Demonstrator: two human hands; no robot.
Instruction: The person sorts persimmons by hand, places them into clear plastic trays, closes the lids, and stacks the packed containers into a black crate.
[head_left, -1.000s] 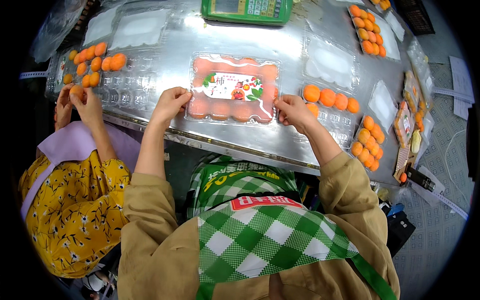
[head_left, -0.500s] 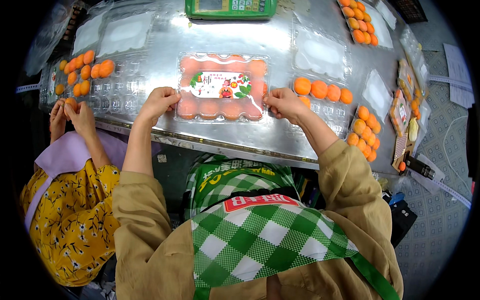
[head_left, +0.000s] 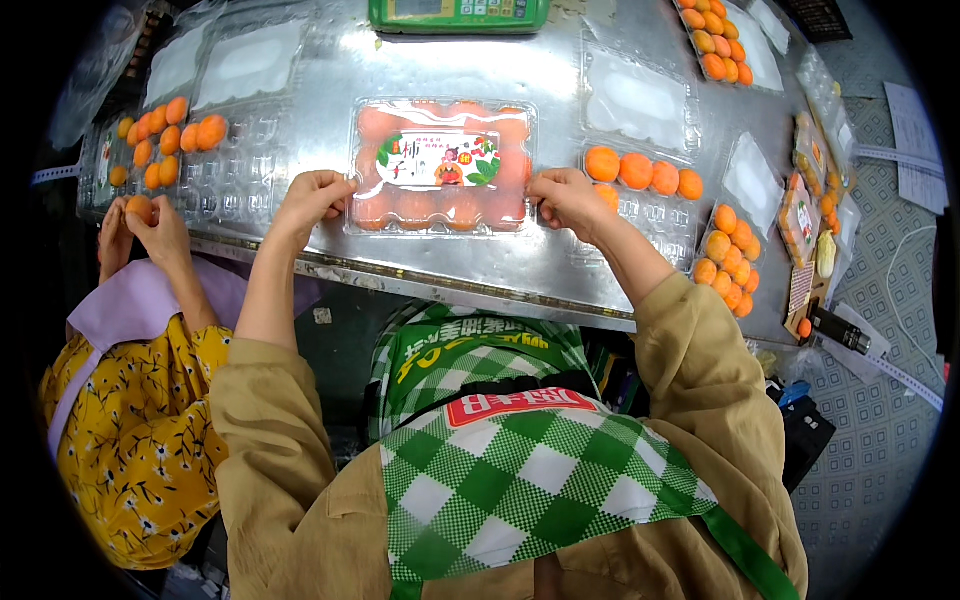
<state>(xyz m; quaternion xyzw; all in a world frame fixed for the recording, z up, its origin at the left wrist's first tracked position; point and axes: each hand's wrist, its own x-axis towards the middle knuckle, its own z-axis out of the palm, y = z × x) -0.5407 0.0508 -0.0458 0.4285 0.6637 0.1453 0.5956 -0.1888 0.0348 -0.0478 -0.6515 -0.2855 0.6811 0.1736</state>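
Note:
A clear plastic clamshell box (head_left: 440, 212) full of orange persimmons sits in front of me on the metal table, its lid down. A colourful printed label (head_left: 438, 160) lies across its middle. My left hand (head_left: 315, 205) pinches the box's left edge, fingers closed around the rim. On the opposite side my right hand (head_left: 572, 203) pinches the right edge the same way. Just beyond my right hand, an open clear tray (head_left: 650, 225) holds a row of persimmons (head_left: 635, 171) and one more below it, with several unfilled cups.
At left a co-worker's hands (head_left: 150, 225) hold a persimmon beside a partly filled tray (head_left: 225, 165). A green scale (head_left: 460, 15) stands at the far edge. Filled trays (head_left: 730, 255) and a closed box (head_left: 798, 222) lie at right, near a black cylinder (head_left: 840, 328).
The box has shifted slightly away from me, with both hands still at its edges. The co-worker's hands stay nearly in the same place.

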